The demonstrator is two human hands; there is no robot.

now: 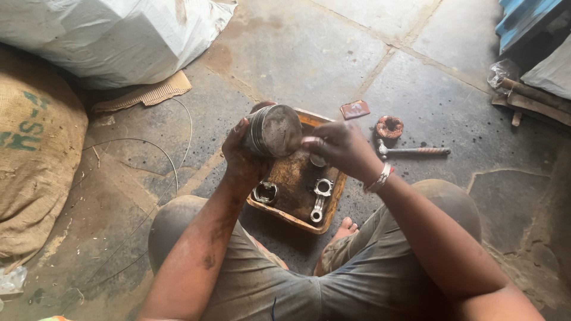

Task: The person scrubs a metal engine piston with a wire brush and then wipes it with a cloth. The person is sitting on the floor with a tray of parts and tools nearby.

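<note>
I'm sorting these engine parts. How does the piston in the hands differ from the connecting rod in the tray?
The piston is a squat, grimy cylinder; the connecting rod is slim, flat and brighter. The piston is held up by the left hand, with the right hand at its face; the connecting rod lies untouched in the rusty tray. Both are metal.

You have one view only, from the camera on your head, so no second view shares any part of the scene. It looks steeply down and forward over your knees onto the stone floor. It sits close: your forearms enter from the bottom edge and your left hand and right hand fall near the middle. The rusty tray lies just below centre; sacks fill the far-left edge, and a blue object cuts the top-right corner.
</note>
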